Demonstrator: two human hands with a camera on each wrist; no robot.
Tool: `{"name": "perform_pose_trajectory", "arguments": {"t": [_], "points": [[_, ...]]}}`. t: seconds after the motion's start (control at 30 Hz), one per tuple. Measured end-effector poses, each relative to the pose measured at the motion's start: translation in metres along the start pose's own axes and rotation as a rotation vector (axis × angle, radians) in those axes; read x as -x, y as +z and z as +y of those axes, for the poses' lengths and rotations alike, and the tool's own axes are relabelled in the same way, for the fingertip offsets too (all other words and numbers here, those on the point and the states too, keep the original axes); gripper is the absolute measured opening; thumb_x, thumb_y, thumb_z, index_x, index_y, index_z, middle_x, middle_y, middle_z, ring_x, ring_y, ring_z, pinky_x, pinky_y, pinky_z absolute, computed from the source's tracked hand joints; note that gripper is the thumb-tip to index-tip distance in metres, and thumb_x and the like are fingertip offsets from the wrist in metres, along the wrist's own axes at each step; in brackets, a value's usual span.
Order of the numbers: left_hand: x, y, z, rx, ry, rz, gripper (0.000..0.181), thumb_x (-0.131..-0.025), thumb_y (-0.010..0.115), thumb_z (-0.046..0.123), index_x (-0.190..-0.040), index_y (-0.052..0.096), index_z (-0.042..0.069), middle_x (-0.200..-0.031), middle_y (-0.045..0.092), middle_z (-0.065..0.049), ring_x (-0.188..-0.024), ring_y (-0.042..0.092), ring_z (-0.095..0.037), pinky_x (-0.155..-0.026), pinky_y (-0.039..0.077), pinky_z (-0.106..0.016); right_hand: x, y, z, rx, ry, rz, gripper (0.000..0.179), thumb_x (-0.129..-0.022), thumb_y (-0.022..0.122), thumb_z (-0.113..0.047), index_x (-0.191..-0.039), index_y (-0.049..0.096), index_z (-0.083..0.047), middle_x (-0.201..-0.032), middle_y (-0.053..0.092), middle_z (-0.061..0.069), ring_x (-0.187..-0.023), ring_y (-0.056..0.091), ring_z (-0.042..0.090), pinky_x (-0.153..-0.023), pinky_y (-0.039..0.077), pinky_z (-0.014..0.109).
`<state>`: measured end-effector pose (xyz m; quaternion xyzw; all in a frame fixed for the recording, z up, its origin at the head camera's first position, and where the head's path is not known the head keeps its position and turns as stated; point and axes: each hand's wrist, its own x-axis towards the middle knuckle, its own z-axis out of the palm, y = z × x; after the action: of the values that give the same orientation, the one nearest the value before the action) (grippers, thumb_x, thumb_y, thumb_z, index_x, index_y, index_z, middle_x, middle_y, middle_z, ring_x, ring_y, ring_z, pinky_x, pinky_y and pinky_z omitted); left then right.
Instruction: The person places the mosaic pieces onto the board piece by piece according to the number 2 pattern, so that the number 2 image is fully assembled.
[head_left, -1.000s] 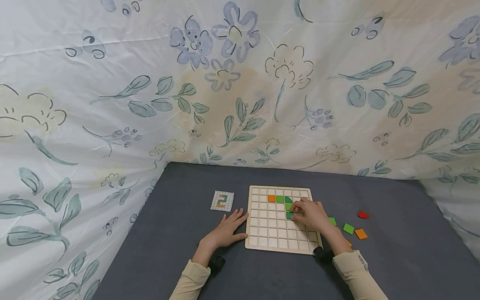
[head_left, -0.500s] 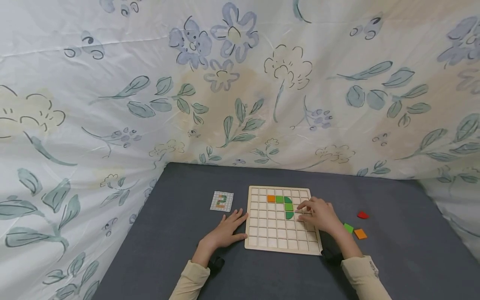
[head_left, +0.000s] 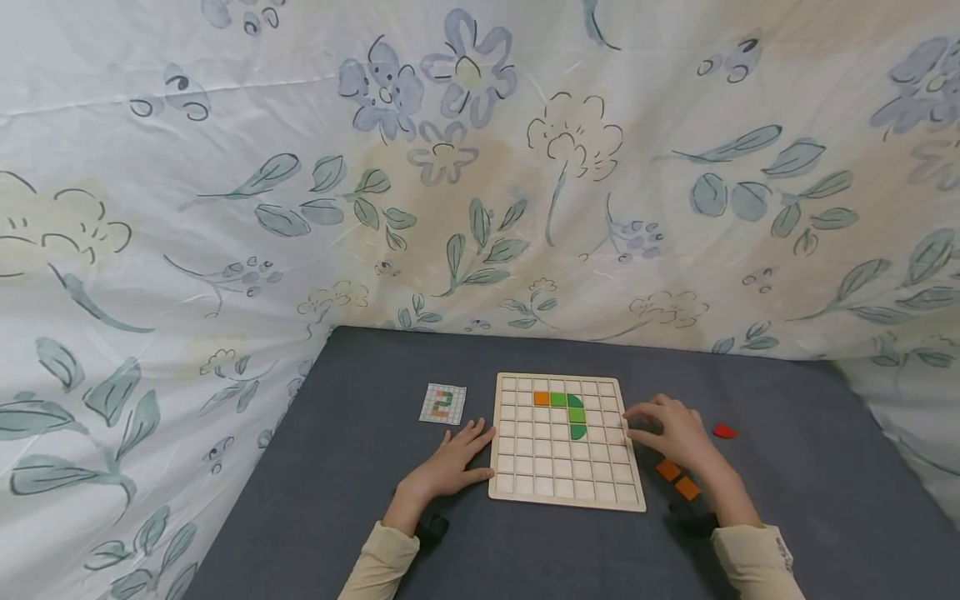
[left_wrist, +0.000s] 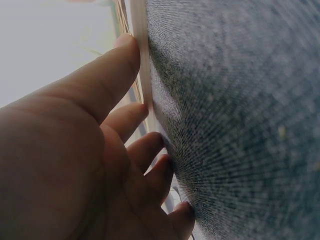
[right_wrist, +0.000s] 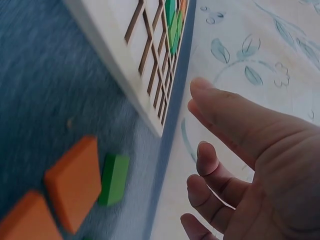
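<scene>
On the table lies a pale wooden grid board (head_left: pixel 536 477). Its upper cells hold an orange square tile (head_left: pixel 542 398), a green square tile (head_left: pixel 558 399), a dark green rounded tile (head_left: pixel 574 401), a second green square (head_left: pixel 576 414) and another dark green rounded tile (head_left: pixel 577 432). My left hand (head_left: pixel 444 468) rests with spread fingers against the board's left edge. My right hand (head_left: pixel 678 435) hovers just beyond the right edge, fingers loosely bent, nothing visible between them. Below it in the right wrist view are two orange tiles (right_wrist: pixel 75 185) and a green tile (right_wrist: pixel 114 179).
A small card (head_left: pixel 442 404) printed with a coloured pattern on a grid lies left of the board. A red piece (head_left: pixel 723 431) sits right of my right hand. Floral cloth (head_left: pixel 480 275) hangs behind the dark table (head_left: pixel 390 375).
My right hand has moved right, away from the lower dark green tile and off the board. Two orange tiles now show beside its wrist. My left hand has stayed in place.
</scene>
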<state>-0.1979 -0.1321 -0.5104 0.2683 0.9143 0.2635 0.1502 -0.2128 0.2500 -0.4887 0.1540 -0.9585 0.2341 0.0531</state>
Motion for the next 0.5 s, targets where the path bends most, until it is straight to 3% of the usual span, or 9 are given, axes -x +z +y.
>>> {"name": "perform_pose_trajectory", "arguments": {"t": [0.3,0.5], "points": [[0.001,-0.001,0.001,0.004,0.021,-0.001,0.068,-0.092,0.055,0.037,-0.148,0.026,0.009,-0.153,0.018,-0.018,-0.141,0.011,-0.036,-0.110,0.007,-0.062,0.010,-0.009,0.019,0.011,0.013,-0.006,0.027,-0.079,0.074,-0.025,-0.105,0.071,-0.020,-0.083,0.051,0.003,-0.071,0.041,0.017,-0.063,0.018,0.035],[0.000,-0.001,0.001,0.002,0.018,0.000,0.068,-0.092,0.055,0.037,-0.147,0.027,0.008,-0.153,0.018,-0.017,-0.142,0.011,-0.036,-0.110,0.007,-0.061,0.016,-0.012,0.026,0.027,0.026,-0.014,0.027,-0.079,0.074,-0.026,-0.104,0.071,-0.019,-0.087,0.053,0.002,-0.075,0.045,0.018,-0.065,0.023,0.037]]}}
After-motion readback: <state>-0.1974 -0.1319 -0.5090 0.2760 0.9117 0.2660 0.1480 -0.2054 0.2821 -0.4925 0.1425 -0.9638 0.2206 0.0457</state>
